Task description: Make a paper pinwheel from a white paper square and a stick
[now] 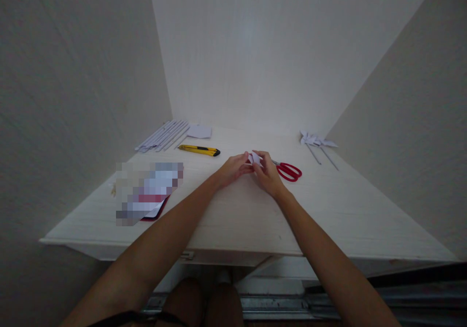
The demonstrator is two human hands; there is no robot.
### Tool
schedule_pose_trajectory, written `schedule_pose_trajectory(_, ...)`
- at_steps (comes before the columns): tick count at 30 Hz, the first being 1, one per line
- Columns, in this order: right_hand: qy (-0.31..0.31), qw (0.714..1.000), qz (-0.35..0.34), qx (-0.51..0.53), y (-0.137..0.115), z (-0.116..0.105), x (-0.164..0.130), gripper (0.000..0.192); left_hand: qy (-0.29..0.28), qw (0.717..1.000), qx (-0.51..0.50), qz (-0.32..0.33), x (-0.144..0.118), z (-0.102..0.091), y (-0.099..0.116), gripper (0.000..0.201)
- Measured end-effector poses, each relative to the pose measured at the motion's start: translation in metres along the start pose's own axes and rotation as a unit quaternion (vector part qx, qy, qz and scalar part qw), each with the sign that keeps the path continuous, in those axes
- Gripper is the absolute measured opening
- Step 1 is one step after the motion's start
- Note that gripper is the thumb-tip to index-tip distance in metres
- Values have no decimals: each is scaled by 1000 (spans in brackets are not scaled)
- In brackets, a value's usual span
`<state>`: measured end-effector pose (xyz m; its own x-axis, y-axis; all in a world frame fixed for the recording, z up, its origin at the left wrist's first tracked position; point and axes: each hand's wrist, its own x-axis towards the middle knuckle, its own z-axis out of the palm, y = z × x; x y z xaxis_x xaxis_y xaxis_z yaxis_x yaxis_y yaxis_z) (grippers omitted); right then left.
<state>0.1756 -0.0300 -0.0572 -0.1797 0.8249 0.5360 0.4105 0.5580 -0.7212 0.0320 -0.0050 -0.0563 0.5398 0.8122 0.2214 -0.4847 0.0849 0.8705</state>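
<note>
Between my two hands, above the middle of the white table, is a small folded piece of white paper point(256, 159). My left hand point(235, 167) closes on its left side, thumb on top and fingers beneath. From the right, my right hand point(267, 172) grips the paper with thumb and fingers. Part of the paper is hidden by the fingers. Just right of my right hand lies a pair of scissors point(291, 172) with red handles, its blades mostly covered by the hand. A yellow utility knife point(199, 150) rests to the left, beyond my left hand.
Several rolled paper sticks point(164, 135) lie at the back left beside a flat white paper point(200, 131). Paper pinwheels point(314, 139) on thin sticks are at the back right. A blurred flat object with a red edge point(160, 210) lies front left. Walls enclose the table point(233, 220).
</note>
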Motion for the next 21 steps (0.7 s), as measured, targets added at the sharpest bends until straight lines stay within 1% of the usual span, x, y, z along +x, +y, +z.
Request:
schedule_pose_trajectory(2, 3, 1000, 11, 23, -2, 2, 0, 33, -24, 999, -6, -19, -2, 2, 0, 31)
schedule_pose_trajectory(5, 14, 999, 2, 42, -4, 5, 0, 33, -29, 999, 1, -34, -4, 3, 2, 32)
schedule_pose_trajectory(8, 16, 999, -1, 48, -4, 5, 1, 33, -31, 999, -2, -32, -5, 3, 4, 33)
schedule_pose_trajectory(14, 14, 999, 13, 47, 0, 6, 0, 34, -2, 1000, 2, -17, -5, 4, 6, 32)
schedule_pose_trajectory(18, 15, 999, 5, 44, 1, 6, 1, 33, 6, 1000, -2, -3, -6, 7, 7, 31)
schedule_pose_trajectory(21, 22, 999, -1, 26, -1, 4, 0, 31, 31, 1000, 7, 2, -5, 7, 8, 29)
